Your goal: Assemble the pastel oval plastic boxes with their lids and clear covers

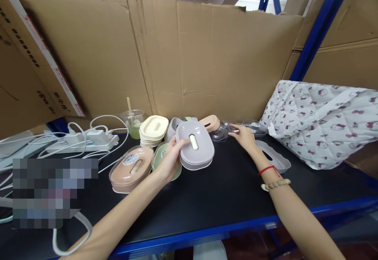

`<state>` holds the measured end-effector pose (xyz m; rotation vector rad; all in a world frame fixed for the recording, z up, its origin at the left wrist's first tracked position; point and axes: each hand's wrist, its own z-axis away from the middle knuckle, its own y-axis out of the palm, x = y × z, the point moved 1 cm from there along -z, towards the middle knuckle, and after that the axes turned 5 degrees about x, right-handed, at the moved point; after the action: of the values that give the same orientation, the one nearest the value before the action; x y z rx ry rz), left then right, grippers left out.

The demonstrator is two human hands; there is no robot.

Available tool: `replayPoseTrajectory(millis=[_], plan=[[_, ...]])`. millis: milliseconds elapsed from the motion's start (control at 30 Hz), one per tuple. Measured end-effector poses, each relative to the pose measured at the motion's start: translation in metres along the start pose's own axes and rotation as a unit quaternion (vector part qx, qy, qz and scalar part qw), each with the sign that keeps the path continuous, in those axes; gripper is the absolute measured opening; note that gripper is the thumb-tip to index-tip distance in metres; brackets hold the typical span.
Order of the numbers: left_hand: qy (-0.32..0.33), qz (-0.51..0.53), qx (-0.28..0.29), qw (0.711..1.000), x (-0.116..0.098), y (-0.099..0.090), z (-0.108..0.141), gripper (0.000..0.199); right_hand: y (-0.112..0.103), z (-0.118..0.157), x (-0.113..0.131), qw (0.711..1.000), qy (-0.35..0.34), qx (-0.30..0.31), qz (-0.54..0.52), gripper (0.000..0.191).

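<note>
My left hand (173, 155) grips the left edge of a rounded-square lavender plastic box (201, 152), which has a cream oval in its top. My right hand (243, 136) reaches to the back, thumb and fingers pinched at a small lavender piece (227, 127) beside clear plastic covers (219, 134). Under my left hand a green box (159, 153) is partly hidden. Left of it sits a pink-beige box (131, 169) with a clear cover and round label. Cream lids (154, 128) are stacked behind. A peach lid (210, 123) leans behind the lavender box.
A lavender frame (276, 157) lies near my right forearm. A patterned quilted bag (325, 122) stands at right. Left are a drink cup (132, 124), a power strip (85, 144) and tangled white cables. Cardboard (206, 55) walls the back; a blue edge (183, 238) runs along the front.
</note>
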<state>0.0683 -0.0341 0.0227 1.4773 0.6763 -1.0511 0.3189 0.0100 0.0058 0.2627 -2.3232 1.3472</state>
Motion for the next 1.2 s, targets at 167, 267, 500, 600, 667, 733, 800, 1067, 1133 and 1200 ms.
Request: replayPoseTrajectory(millis=[167,267,500,600,667,733,800,1067,1133,1200], plan=[[0.013,-0.003,0.011,1.0,0.001,0.001,-0.001,0.044,-0.012,0.0,0.005,0.989,0.042,-0.122,-0.068,0.037],[-0.007,0.001,0.024,1.0,0.003,-0.001,-0.002,0.039,-0.016,0.005,0.016,0.966,0.021,-0.214,-0.141,0.037],[0.004,0.063,0.045,0.997,-0.004,-0.004,-0.005,0.042,-0.008,0.048,0.079,0.924,-0.231,-0.159,-0.261,0.024],[0.051,0.054,0.051,0.996,-0.008,-0.008,-0.006,0.047,-0.005,0.062,0.095,0.895,-0.331,-0.06,-0.294,0.02],[0.065,0.045,0.051,0.996,-0.008,-0.011,-0.006,0.052,-0.005,0.065,0.097,0.879,-0.365,-0.045,-0.302,0.02],[0.072,0.042,0.05,0.995,-0.007,-0.013,-0.006,0.055,-0.008,0.063,0.095,0.871,-0.381,-0.052,-0.305,0.02],[0.079,0.034,0.044,0.995,-0.007,-0.015,-0.006,0.058,-0.01,0.061,0.093,0.868,-0.387,-0.049,-0.308,0.017],[0.097,-0.034,0.083,0.991,0.0,-0.012,-0.002,0.071,0.0,0.056,0.093,0.867,-0.141,0.084,-0.471,0.068],[0.083,-0.048,0.117,0.989,0.003,-0.009,0.001,0.071,0.003,0.057,0.096,0.844,-0.078,0.184,-0.498,0.08],[0.063,-0.05,0.127,0.989,0.004,-0.008,0.003,0.07,0.003,0.059,0.099,0.817,-0.041,0.273,-0.507,0.085]])
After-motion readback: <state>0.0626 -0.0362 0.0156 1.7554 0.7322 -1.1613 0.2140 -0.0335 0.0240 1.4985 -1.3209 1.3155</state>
